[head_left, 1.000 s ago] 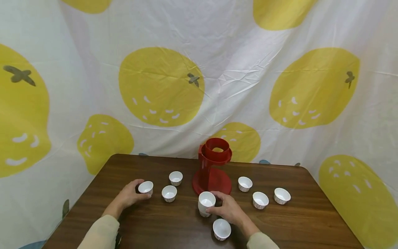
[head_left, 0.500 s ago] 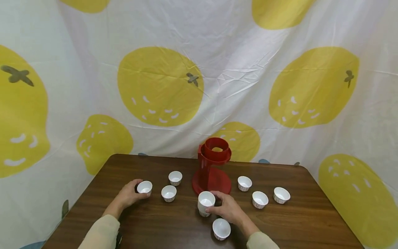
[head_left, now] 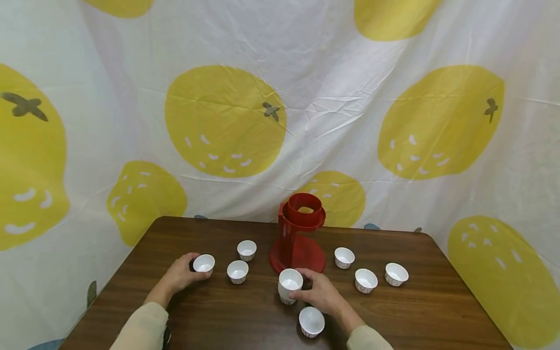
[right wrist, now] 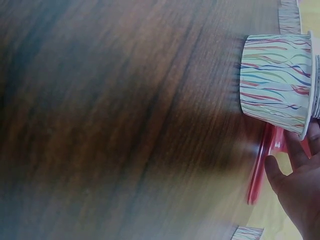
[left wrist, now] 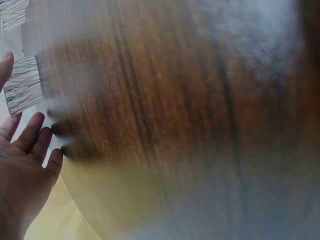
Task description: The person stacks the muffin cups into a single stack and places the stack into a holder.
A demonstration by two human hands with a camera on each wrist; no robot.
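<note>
My left hand [head_left: 178,276] pinches a small white paper baking cup [head_left: 204,264] between thumb and forefinger at the table's left. In the left wrist view, coloured wavy lines run round that baking cup [left wrist: 22,85], and the other fingers of the hand [left wrist: 30,165] are loosely spread. Near the middle, my right hand [head_left: 321,293] holds a white cup [head_left: 290,283] by its sides, on top of a patterned baking cup [head_left: 287,301]. Another baking cup [head_left: 312,323] stands just in front; in the right wrist view its striped wall [right wrist: 277,82] partly covers the hand [right wrist: 302,195].
Behind the right hand stands a red stand [head_left: 288,243] with a round base and a ring-shaped top. Two baking cups [head_left: 237,272] sit left of it, and three more baking cups [head_left: 366,281] to its right. A lemon-print cloth [head_left: 323,121] hangs behind the brown wooden table [head_left: 232,316].
</note>
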